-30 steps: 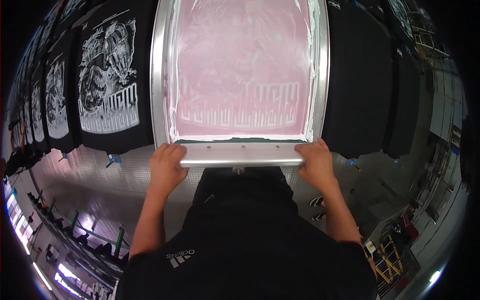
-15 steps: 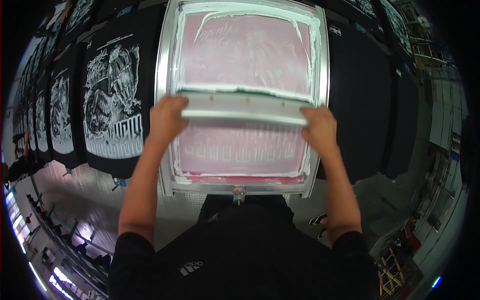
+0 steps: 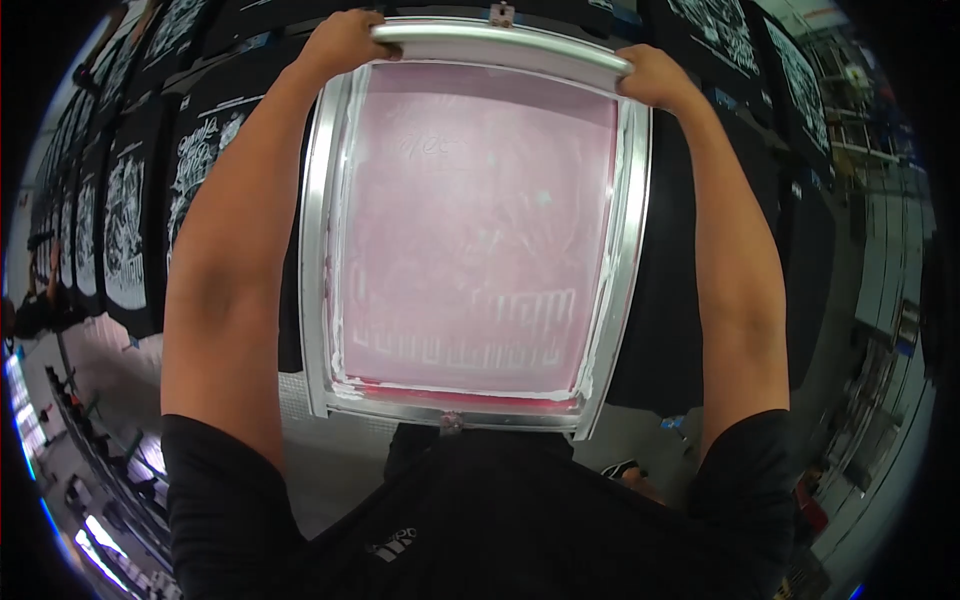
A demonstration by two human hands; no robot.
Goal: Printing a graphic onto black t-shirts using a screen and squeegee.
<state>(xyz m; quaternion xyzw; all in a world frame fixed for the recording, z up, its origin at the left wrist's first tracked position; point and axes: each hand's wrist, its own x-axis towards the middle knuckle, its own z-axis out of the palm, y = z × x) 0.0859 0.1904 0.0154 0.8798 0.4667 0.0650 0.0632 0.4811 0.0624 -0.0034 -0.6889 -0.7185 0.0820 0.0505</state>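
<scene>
A long metal squeegee [image 3: 500, 45] lies across the far end of a screen frame [image 3: 316, 250], reaching most of the way from its left rail to its right. The squeegee is silvery, with a bright rounded edge that catches the light and a paler, duller band on its near side; its blade is hidden from here. The left hand [image 3: 345, 42] is closed around its left end, fingers curled round the bar with their tips showing at the near edge. The right hand [image 3: 655, 78] is closed on the right end in the same way, though how far its fingertips wrap underneath I cannot tell. The frame is bare, shiny metal, its side rails running from far to near, with a small clamp [image 3: 452, 421] at the middle of the near end and another bracket [image 3: 502, 14] beyond the squeegee. Inside it stretches a pink mesh [image 3: 480, 220], milky and slightly glossy, with a faint pale pattern of upright, blocky strokes toward the near end (fainter scrawled marks show farther up, on the left). Thick white ink [image 3: 350, 150] is smeared along the mesh's left, right and near edges. Black shirts flank the frame: a white-printed shirt [image 3: 125, 225] to the left, a dark shirt [image 3: 685, 300] just right.
</scene>
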